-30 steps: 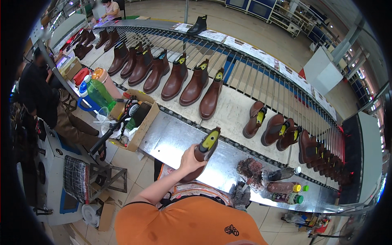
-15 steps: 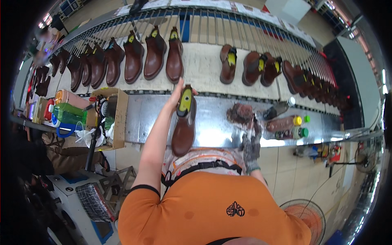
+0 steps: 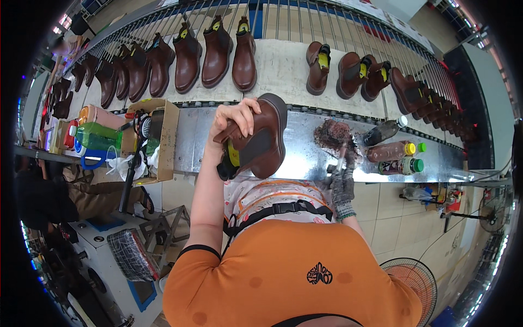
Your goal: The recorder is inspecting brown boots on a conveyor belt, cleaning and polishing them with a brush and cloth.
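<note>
Here's the brown boot (image 3: 267, 144), held up over the metal table (image 3: 196, 141), tilted, sole to the right and yellow-lined opening toward the lower left. I see the left hand (image 3: 235, 121) clamped on its upper, fingers bent over the leather. The gloved right hand (image 3: 342, 188) is beside a dark, bristly clump (image 3: 333, 135); there's blur at the fingertips, so I can't tell whether they're gripping anything.

Progress, in my judgement: this one boot is mid-handling, with setting down not yet done. Whether the others are finished, I can't tell.

Counting now: one boot in hand; on the conveyor (image 3: 289, 82), seven boots (image 3: 243, 62) in the nearer left row, smaller ones beyond; right, three boots (image 3: 317, 71), then a row too crowded to count. Three bottles (image 3: 387, 152) on the table, one cardboard box (image 3: 169, 139) at left.
</note>
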Demonstrator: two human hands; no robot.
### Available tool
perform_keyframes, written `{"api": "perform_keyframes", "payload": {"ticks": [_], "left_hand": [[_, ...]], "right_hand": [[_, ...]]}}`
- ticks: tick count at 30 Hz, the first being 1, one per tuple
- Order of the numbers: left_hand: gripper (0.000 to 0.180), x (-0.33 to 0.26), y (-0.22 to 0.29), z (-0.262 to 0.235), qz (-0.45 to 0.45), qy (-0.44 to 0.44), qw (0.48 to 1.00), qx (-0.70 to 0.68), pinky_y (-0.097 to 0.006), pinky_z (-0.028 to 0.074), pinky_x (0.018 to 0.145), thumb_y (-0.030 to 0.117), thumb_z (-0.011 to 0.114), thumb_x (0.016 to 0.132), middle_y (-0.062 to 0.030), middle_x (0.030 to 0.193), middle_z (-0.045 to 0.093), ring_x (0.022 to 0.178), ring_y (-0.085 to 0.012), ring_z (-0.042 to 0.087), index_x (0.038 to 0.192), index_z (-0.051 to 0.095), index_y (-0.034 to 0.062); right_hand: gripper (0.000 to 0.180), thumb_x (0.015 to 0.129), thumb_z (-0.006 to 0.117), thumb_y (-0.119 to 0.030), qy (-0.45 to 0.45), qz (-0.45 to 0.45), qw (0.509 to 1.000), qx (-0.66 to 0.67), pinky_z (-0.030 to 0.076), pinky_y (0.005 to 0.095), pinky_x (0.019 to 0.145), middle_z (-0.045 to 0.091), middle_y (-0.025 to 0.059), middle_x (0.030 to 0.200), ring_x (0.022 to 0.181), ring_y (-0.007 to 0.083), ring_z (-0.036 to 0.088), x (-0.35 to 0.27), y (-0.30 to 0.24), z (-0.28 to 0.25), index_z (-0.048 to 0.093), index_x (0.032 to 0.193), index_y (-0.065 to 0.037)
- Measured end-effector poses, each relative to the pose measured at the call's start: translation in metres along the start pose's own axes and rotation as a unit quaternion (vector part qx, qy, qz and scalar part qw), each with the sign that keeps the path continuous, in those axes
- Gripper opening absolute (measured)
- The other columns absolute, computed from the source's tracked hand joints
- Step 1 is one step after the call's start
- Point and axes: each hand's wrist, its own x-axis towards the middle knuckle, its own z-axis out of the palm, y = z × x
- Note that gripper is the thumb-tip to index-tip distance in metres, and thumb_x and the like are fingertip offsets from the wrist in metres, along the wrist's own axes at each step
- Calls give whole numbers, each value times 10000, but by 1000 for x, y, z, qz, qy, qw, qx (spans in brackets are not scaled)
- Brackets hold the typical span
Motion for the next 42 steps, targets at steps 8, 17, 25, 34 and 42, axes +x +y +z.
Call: {"api": "perform_keyframes", "payload": {"ticks": [8, 17, 25, 34, 42], "left_hand": [[618, -2, 11, 14, -11, -27, 999, -42, -418, 223, 986, 662, 521, 774, -36, 639, 614, 898, -232, 510, 586, 656, 88], [639, 7, 4, 20, -37, -74, 995, -55, -444, 204, 1006, 709, 564, 696, -32, 623, 609, 900, -235, 521, 563, 654, 91], [641, 13, 3, 26, -41, -92, 994, -51, -442, 219, 998, 713, 565, 692, -29, 616, 609, 890, -242, 524, 563, 654, 92], [656, 14, 2, 25, -36, -104, 992, -53, -430, 227, 996, 730, 560, 683, -30, 613, 607, 887, -241, 523, 563, 653, 91], [666, 16, 2, 29, -57, -92, 992, -61, -427, 259, 979, 735, 560, 678, -36, 606, 605, 896, -243, 515, 556, 647, 86]], "right_hand": [[296, 866, 551, -49, -27, -118, 987, -106, 478, 263, 492, 590, 72, 906, 581, 123, 567, -11, -14, -1, 469, 1150, -46], [240, 799, 643, -134, -202, -50, 911, -356, 502, 279, 620, 669, 78, 834, 696, 153, 635, -20, -121, 44, 638, 994, 5], [366, 720, 632, -450, -322, -394, 644, -571, 461, 376, 763, 649, 70, 916, 891, 276, 590, -20, -159, 83, 691, 970, -190], [373, 716, 655, -460, -351, -419, 604, -580, 439, 373, 669, 603, 48, 856, 777, 269, 576, -10, -154, 89, 687, 976, -195], [317, 749, 662, -409, -380, -437, 617, -532, 435, 349, 635, 582, 53, 798, 731, 264, 575, -1, -155, 94, 682, 961, -175]]}}
